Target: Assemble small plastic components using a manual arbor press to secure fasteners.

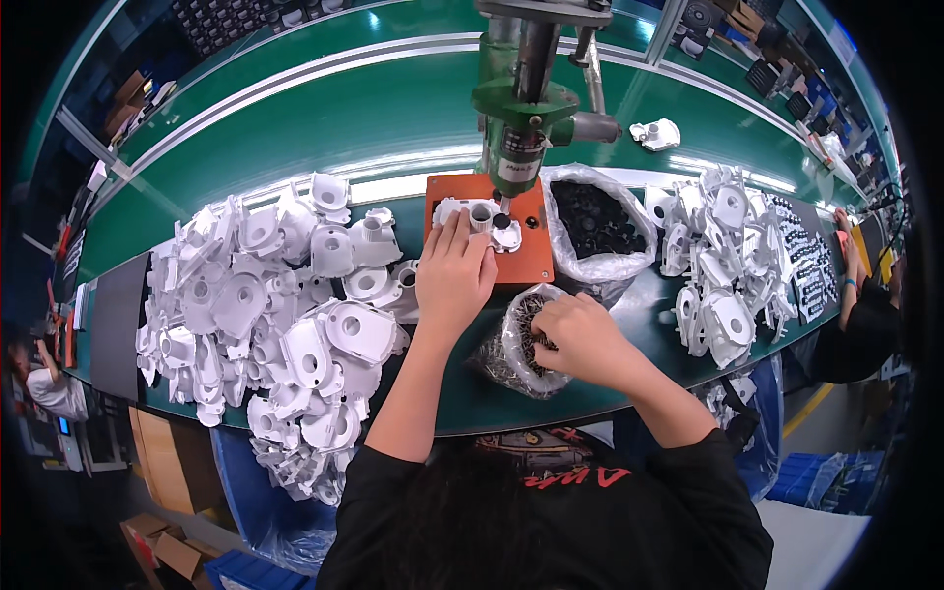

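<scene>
My left hand [455,270] lies with its fingers stretched out over a white plastic housing [505,236], which sits on an orange fixture block [442,197]. Above the housing hangs the spindle of a green bench press [516,162], its tip close to a round black piece [502,221] on the housing. My right hand [580,334] dips with curled fingers into a clear plastic bag [517,334] of small metal pieces that look like screws. Its fingertips are partly hidden, and I cannot make out what they pinch.
White housings [236,295] lie heaped to the left, with a second pile [723,265] to the right. Behind my right hand stands a clear bag [644,258] of black parts. One loose housing [657,134] lies on the green belt [393,108]. A co-worker's arm [852,261] shows at far right.
</scene>
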`<action>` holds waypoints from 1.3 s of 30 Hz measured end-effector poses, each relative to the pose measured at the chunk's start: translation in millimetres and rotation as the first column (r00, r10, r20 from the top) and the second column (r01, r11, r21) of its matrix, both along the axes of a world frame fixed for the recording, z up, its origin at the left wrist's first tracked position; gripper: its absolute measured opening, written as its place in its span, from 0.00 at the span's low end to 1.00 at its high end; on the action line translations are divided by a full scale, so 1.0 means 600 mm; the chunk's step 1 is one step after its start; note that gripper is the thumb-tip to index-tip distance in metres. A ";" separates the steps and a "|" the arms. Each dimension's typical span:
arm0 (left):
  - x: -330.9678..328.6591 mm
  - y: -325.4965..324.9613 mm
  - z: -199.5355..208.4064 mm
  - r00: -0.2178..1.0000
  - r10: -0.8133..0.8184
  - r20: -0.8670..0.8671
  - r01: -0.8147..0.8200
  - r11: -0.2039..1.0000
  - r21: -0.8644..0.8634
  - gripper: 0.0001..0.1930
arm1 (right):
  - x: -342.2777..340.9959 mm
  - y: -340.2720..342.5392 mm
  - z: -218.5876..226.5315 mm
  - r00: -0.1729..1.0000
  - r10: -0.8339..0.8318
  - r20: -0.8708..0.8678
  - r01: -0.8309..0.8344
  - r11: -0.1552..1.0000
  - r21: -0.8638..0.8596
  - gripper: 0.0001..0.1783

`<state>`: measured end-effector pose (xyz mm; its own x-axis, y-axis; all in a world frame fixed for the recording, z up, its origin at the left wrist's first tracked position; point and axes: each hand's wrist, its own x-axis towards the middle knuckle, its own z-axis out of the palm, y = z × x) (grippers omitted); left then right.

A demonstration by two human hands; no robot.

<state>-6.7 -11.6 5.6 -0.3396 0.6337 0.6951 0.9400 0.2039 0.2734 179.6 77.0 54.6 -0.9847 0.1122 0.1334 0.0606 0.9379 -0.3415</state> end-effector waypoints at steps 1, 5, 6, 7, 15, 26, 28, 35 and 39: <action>0.000 0.000 0.001 1.000 0.002 0.000 -0.002 1.000 0.000 0.08 | 0.000 0.000 -0.001 1.000 -0.003 0.001 0.003 1.000 0.001 0.10; -0.001 -0.001 0.001 1.000 -0.003 0.007 0.003 1.000 0.009 0.08 | -0.001 -0.003 0.006 1.000 -0.003 -0.005 0.003 1.000 -0.002 0.09; -0.001 -0.002 0.000 1.000 -0.006 0.003 0.006 1.000 0.014 0.08 | -0.002 -0.003 0.006 1.000 -0.002 -0.003 0.002 1.000 -0.002 0.09; -0.002 -0.001 0.000 1.000 -0.005 0.004 0.005 1.000 0.015 0.08 | -0.004 -0.002 0.006 1.000 0.001 -0.001 -0.001 1.000 0.001 0.09; -0.002 -0.001 -0.001 1.000 -0.003 0.000 0.003 1.000 0.005 0.08 | -0.009 -0.003 0.002 1.000 -0.010 -0.023 0.010 1.000 0.012 0.06; -0.001 -0.001 0.000 1.000 0.001 0.001 -0.001 1.000 0.006 0.07 | -0.007 -0.002 0.001 0.998 -0.014 -0.063 0.012 0.999 -0.042 0.05; -0.001 -0.001 0.000 1.000 -0.001 0.004 0.001 1.000 0.002 0.07 | -0.007 -0.002 0.002 0.998 -0.015 -0.059 0.013 0.999 -0.040 0.05; -0.002 -0.001 0.000 1.000 -0.004 0.003 0.004 1.000 0.010 0.07 | -0.007 -0.001 0.002 0.999 -0.018 -0.051 0.016 0.999 -0.048 0.05; -0.001 -0.001 0.000 1.000 -0.003 -0.004 0.003 1.000 0.011 0.07 | -0.007 -0.002 0.000 0.999 -0.019 -0.050 0.016 0.999 -0.048 0.04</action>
<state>-7.5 -12.2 5.5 -0.3349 0.6267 0.7036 0.9417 0.1979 0.2720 175.2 76.1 54.4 -0.9747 0.1368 0.1766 0.0586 0.9195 -0.3887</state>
